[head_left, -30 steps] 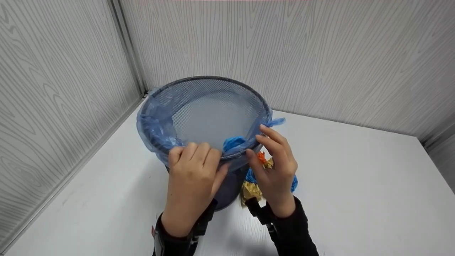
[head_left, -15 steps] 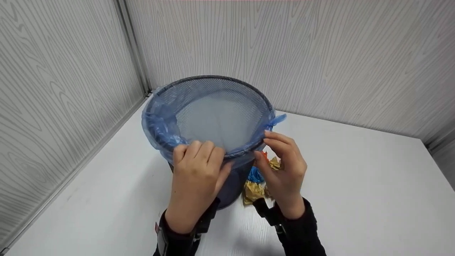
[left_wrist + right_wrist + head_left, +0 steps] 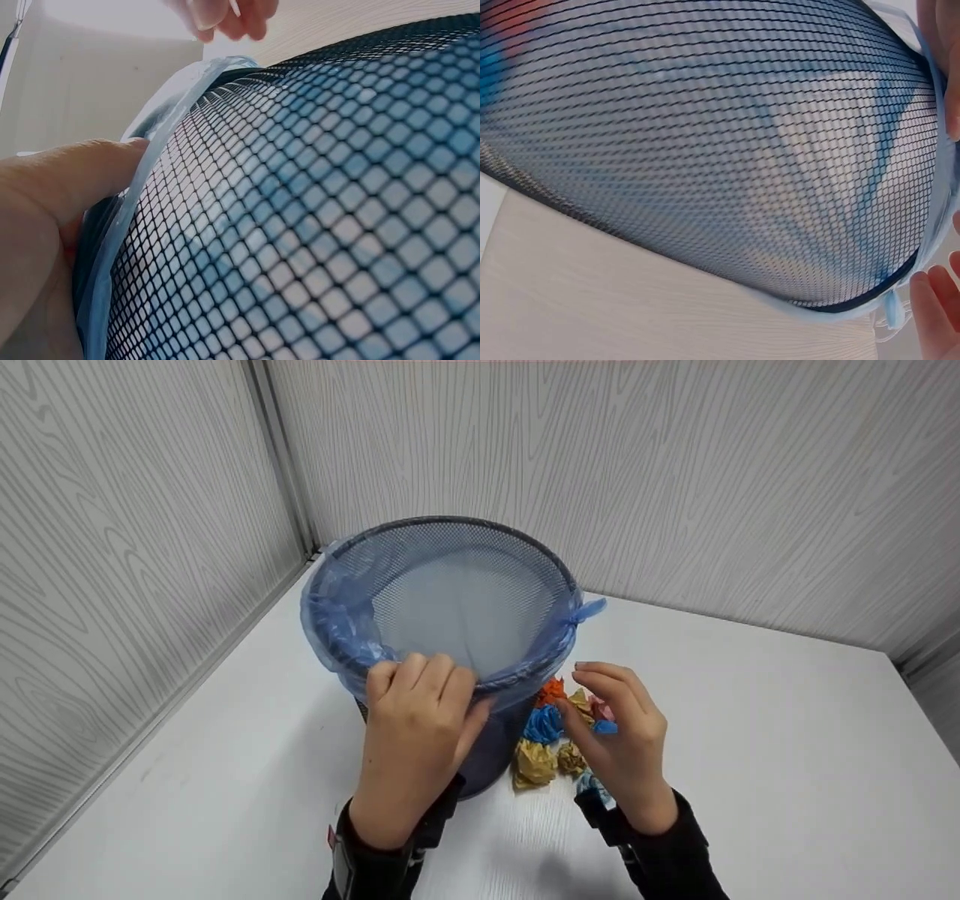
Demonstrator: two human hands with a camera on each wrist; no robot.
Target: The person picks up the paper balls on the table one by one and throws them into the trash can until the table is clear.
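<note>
Blue film is stretched over the near edge of the bin (image 3: pixel 450 607), and that's where the left hand (image 3: pixel 416 720) sits: fingers curled over the rim, thumb underneath, pinching the bag (image 3: pixel 330 622) against the wire. The left wrist view confirms it, with the thumb pressed flat on the plastic where it folds over the mesh. Beyond that hand's knuckles the liner wraps the left and near parts of the rim; past them, the far arc looks like bare mesh with no film folded over it, so by my reading the lining is well along but not finished all the way round. A knotted tail of the bag (image 3: pixel 589 611) sticks out from the rim, up and away from the right hand.

Moving across: the right hand (image 3: pixel 622 727) is off the bin, hovering with fingers loosely bent, and I can't make out anything gripped in them. Directly under and just left of its fingertips lies a cluster of paper balls (image 3: pixel 544 739), orange, blue and tan, resting on the white surface (image 3: pixel 750 750) against the bin's foot. None appear inside the bin, so that part seems undone.

Writing? Nothing readable anywhere: no brand on the bin, no print on the bag, plain woodgrain wall (image 3: pixel 675 472) behind.
</note>
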